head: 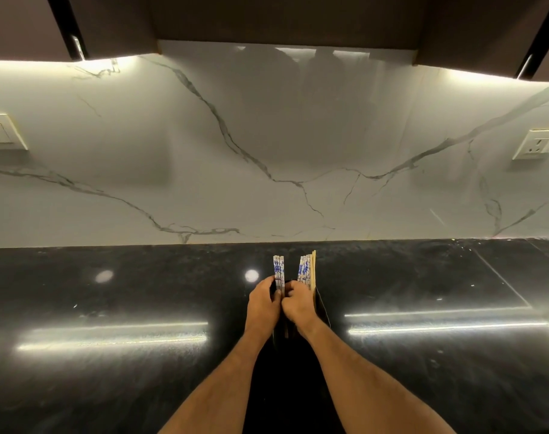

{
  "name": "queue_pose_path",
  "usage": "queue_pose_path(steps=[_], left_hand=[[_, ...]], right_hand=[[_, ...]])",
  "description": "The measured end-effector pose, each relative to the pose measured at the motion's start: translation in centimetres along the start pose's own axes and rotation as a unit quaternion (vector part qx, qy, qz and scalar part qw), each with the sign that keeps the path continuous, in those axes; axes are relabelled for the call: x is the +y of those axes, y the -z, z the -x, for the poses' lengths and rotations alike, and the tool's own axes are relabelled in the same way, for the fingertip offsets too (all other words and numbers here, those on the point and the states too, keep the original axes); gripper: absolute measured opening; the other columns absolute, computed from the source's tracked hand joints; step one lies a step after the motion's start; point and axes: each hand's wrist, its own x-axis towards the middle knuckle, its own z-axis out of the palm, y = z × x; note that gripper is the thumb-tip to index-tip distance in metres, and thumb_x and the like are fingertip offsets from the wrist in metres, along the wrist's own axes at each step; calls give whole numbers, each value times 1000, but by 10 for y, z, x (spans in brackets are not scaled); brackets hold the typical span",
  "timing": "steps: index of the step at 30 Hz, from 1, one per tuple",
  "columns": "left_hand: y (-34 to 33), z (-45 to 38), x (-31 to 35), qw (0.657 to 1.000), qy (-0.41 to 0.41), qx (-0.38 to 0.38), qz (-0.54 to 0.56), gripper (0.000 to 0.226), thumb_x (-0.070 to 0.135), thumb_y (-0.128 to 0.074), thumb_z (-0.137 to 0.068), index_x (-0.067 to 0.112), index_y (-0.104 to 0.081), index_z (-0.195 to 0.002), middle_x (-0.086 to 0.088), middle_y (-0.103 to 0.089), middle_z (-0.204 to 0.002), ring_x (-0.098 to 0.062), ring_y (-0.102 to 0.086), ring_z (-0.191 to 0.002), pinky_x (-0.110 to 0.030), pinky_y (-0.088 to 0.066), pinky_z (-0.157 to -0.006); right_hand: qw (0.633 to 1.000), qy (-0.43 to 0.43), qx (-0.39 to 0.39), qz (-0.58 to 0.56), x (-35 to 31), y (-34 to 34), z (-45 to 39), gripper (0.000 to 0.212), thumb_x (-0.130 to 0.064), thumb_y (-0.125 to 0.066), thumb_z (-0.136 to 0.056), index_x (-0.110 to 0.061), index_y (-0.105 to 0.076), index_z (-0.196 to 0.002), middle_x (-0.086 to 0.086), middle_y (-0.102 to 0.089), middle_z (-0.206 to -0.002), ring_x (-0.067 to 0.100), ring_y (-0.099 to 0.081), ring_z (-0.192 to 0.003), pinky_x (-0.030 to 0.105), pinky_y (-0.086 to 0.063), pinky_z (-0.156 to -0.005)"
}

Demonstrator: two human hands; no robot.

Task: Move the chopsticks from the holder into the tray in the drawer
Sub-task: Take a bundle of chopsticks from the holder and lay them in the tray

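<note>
Two bunches of chopsticks stand upright in a dark holder [322, 311] on the black counter. The left bunch [278, 272] has white tops with blue patterns; my left hand [262, 305] is closed around it. The right bunch [306, 270] mixes blue-patterned tops with plain wooden sticks, and my right hand [299, 305] grips it just below the tops. Both hands touch each other at the middle. The holder is mostly hidden behind my hands and blends with the counter. No drawer or tray is in view.
The glossy black countertop [141, 308] stretches left and right, with light reflections on it. A white marble backsplash [266, 151] rises behind. A switch plate [0, 133] is at far left, a socket [537, 145] at far right. Dark cabinets hang above.
</note>
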Motion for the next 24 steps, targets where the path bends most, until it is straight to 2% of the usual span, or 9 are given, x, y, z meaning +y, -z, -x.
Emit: queue_pose_path(steps=[3, 6, 8, 10, 12, 15, 18, 20, 24], left_hand=[[3, 0, -2, 1000, -10, 12, -5, 27, 1, -62, -94, 17, -71, -115, 6, -73, -103, -1, -68, -93, -19, -55, -88], [3, -1, -2, 999, -12, 30, -18, 26, 0, -65, -92, 15, -74, -111, 6, -74, -96, -2, -69, -87, -10, -52, -80], [3, -2, 0, 999, -7, 40, -20, 24, 1, -68, -90, 16, -76, -107, 5, -75, -92, -5, -71, -84, -15, -56, -79], [4, -3, 2, 999, -4, 37, -28, 24, 4, -69, -90, 18, -77, -108, 4, -77, -93, -4, -70, -84, -21, -58, -83], [6, -1, 5, 999, -7, 34, -29, 24, 7, -70, -91, 20, -77, -111, 5, -77, -95, -1, -69, -83, -18, -56, -81], [7, 0, 5, 999, -8, 31, -30, 22, 11, -70, -93, 21, -76, -112, 7, -76, -93, 2, -68, -80, -11, -52, -74], [7, 0, 6, 999, 0, 36, -39, 13, 12, -69, -94, 17, -76, -104, 9, -73, -84, 4, -65, -73, -9, -50, -66], [7, 0, 7, 999, 1, 34, -39, 11, 12, -70, -94, 16, -76, -102, 10, -72, -83, 4, -65, -72, -12, -54, -69], [9, 1, 9, 999, -6, 33, -37, 19, 9, -72, -91, 19, -77, -107, 10, -74, -88, 8, -64, -75, -5, -50, -69]], right_hand=[[1000, -4, -5, -29, -2, 3, 1, 22, 0, -57, -95, -16, -70, -90, 4, -71, -90, 17, -69, -87, 35, -60, -81], [999, 41, -28, -2, 2, 6, 2, 26, 8, -57, -89, -12, -74, -86, 7, -73, -83, 20, -71, -83, 39, -62, -76], [997, 66, -30, 21, 5, 6, 3, 28, 12, -59, -83, -12, -74, -78, 9, -73, -77, 22, -72, -78, 43, -62, -70], [997, 66, -13, 39, 6, 6, 2, 31, 9, -60, -83, -16, -71, -69, 5, -70, -69, 19, -69, -70, 34, -58, -60], [996, 66, 1, 52, 4, 6, 3, 32, 6, -61, -85, -17, -67, -63, 1, -65, -62, 14, -63, -62, 25, -48, -52], [996, 68, 4, 61, 2, 6, 1, 39, 1, -63, -89, -23, -61, -57, -4, -61, -58, 9, -57, -57, 22, -42, -52], [997, 56, 25, 46, 1, 8, 3, 36, -5, -66, -90, -24, -68, -60, -6, -67, -61, 8, -64, -62, 21, -49, -56], [997, 49, 39, 38, 1, 9, 4, 31, -7, -68, -90, -24, -72, -64, -6, -70, -64, 7, -66, -66, 21, -52, -59], [998, 42, 37, 25, 1, 8, 6, 23, -10, -70, -89, -16, -76, -68, 0, -72, -64, 17, -71, -68, 34, -60, -62]])
